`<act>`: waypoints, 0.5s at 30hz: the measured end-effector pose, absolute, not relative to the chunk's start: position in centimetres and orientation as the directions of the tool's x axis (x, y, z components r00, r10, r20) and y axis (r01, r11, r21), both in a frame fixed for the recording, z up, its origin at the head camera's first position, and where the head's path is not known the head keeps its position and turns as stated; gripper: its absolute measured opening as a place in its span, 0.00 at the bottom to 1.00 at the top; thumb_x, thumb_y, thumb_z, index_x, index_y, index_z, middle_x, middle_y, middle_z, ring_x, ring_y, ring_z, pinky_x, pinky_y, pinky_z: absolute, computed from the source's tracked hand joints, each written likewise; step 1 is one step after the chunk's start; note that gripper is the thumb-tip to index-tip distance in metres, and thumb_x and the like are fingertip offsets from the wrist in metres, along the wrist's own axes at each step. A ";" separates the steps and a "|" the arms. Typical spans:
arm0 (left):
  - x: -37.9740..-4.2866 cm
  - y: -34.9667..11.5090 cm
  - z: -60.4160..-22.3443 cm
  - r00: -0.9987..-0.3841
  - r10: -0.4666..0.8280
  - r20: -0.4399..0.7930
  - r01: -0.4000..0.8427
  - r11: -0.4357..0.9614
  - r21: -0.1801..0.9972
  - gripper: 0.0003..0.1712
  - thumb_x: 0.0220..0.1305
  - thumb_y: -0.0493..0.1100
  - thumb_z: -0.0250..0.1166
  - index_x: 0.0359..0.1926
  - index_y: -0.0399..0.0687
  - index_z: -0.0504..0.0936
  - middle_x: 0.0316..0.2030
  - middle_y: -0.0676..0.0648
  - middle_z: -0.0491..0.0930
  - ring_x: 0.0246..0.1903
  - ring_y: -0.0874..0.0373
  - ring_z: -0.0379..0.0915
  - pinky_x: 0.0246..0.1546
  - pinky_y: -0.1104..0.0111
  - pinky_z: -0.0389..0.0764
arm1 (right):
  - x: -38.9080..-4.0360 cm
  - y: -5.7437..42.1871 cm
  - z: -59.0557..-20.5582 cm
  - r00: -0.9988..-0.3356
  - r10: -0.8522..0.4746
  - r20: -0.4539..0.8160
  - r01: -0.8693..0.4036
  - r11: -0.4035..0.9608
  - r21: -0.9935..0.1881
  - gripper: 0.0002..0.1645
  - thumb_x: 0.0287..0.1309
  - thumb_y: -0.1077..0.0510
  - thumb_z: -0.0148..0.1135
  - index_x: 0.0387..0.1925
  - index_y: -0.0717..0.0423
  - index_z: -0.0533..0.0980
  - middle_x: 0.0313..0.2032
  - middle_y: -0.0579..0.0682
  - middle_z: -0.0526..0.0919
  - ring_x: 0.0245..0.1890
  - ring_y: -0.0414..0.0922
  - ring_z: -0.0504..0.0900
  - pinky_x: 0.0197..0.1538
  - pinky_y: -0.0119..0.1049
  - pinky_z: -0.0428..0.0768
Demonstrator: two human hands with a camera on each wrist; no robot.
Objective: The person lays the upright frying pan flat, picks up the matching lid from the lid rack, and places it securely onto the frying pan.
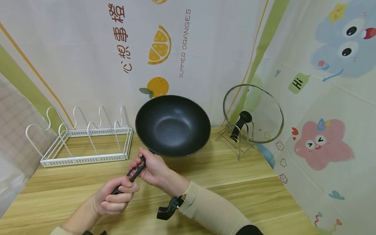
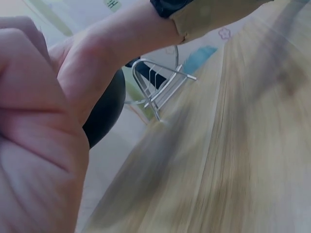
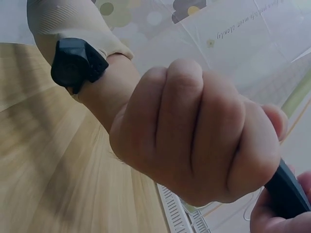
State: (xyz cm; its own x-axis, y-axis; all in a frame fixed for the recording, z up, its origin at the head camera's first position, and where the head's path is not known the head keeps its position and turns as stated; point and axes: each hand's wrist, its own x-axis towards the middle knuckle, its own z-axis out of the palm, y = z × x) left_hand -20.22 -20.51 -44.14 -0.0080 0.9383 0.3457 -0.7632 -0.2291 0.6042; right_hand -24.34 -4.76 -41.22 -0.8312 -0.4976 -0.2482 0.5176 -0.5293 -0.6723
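Observation:
A black wok (image 1: 173,127) stands tilted, its dark inside facing me, over the back of the wooden table. My left hand (image 1: 117,195) grips the lower end of its black, pink-patterned handle (image 1: 135,171), fingers wrapped round. Closer to the pan, my right hand (image 1: 152,168) holds the upper part of that handle. In the left wrist view, the wok (image 2: 108,109) shows partly behind my right hand (image 2: 90,63). The right wrist view has my left hand (image 3: 194,131) as a fist, with the handle (image 3: 285,191) running on to my right hand's fingers (image 3: 272,221).
A white wire rack (image 1: 85,160) with several curved hooks stands left of the wok. At right, a glass lid with a metal rim (image 1: 253,85) and black knob (image 1: 241,124) leans in a small wire stand (image 1: 239,151). Printed curtains (image 1: 211,65) hang behind and right.

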 end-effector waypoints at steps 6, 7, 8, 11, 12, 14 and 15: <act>-20.8 -21.0 -44.7 0.058 0.940 0.335 -0.754 -0.179 0.632 0.19 0.84 0.46 0.39 0.28 0.54 0.51 0.11 0.57 0.52 0.00 0.65 0.44 -0.01 0.73 0.49 | -24.4 -5.2 -42.0 -0.845 -0.469 -0.258 0.503 -0.532 -0.681 0.27 0.88 0.50 0.48 0.23 0.47 0.66 0.23 0.42 0.70 0.26 0.36 0.71 0.42 0.32 0.85; -20.8 -21.1 -44.7 0.064 0.941 0.332 -0.754 -0.172 0.634 0.19 0.84 0.46 0.39 0.29 0.54 0.51 0.11 0.57 0.52 0.00 0.65 0.44 -0.01 0.73 0.49 | -24.4 -5.2 -42.1 -0.847 -0.464 -0.261 0.501 -0.530 -0.684 0.27 0.88 0.50 0.48 0.23 0.47 0.66 0.23 0.42 0.70 0.26 0.36 0.71 0.42 0.32 0.85; -20.9 -21.2 -44.8 0.067 0.942 0.329 -0.753 -0.168 0.636 0.19 0.84 0.46 0.39 0.29 0.54 0.51 0.11 0.57 0.52 0.00 0.65 0.44 -0.01 0.73 0.49 | -24.4 -5.3 -42.1 -0.849 -0.459 -0.263 0.499 -0.529 -0.686 0.27 0.87 0.51 0.48 0.23 0.47 0.66 0.23 0.42 0.70 0.26 0.37 0.71 0.42 0.32 0.85; -21.1 -21.4 -45.1 0.071 0.943 0.324 -0.755 -0.161 0.635 0.19 0.84 0.46 0.39 0.29 0.54 0.51 0.11 0.57 0.52 0.01 0.65 0.44 -0.01 0.72 0.49 | -24.5 -5.5 -42.4 -0.853 -0.447 -0.268 0.493 -0.528 -0.691 0.26 0.87 0.50 0.48 0.24 0.47 0.67 0.23 0.42 0.70 0.27 0.37 0.72 0.43 0.32 0.85; -21.2 -21.4 -45.1 0.070 0.944 0.321 -0.756 -0.160 0.635 0.19 0.84 0.46 0.39 0.29 0.54 0.51 0.11 0.57 0.52 0.01 0.66 0.44 -0.01 0.72 0.49 | -24.5 -5.5 -42.4 -0.854 -0.445 -0.269 0.493 -0.529 -0.691 0.26 0.87 0.50 0.48 0.24 0.47 0.67 0.24 0.42 0.70 0.27 0.37 0.72 0.43 0.32 0.85; -21.3 -21.6 -45.3 0.068 0.945 0.320 -0.757 -0.160 0.633 0.19 0.84 0.46 0.39 0.29 0.54 0.51 0.11 0.57 0.52 0.01 0.66 0.44 0.00 0.72 0.48 | -24.6 -5.6 -42.5 -0.856 -0.441 -0.271 0.492 -0.532 -0.689 0.26 0.87 0.50 0.48 0.24 0.47 0.67 0.24 0.42 0.70 0.27 0.38 0.72 0.43 0.33 0.85; -21.3 -21.6 -45.3 0.065 0.946 0.318 -0.759 -0.160 0.631 0.19 0.84 0.46 0.39 0.29 0.54 0.51 0.11 0.58 0.53 0.01 0.66 0.44 0.00 0.73 0.48 | -24.6 -5.6 -42.6 -0.857 -0.438 -0.273 0.492 -0.535 -0.687 0.26 0.87 0.50 0.49 0.25 0.47 0.67 0.24 0.43 0.70 0.28 0.38 0.72 0.44 0.33 0.85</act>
State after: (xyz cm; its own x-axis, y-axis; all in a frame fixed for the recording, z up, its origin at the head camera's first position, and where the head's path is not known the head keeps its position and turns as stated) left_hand -21.32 -21.60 -45.33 0.0649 0.9458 0.3183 -0.7590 -0.1603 0.6310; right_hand -24.63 -5.64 -42.58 -0.8566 -0.4377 -0.2732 0.4922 -0.5348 -0.6868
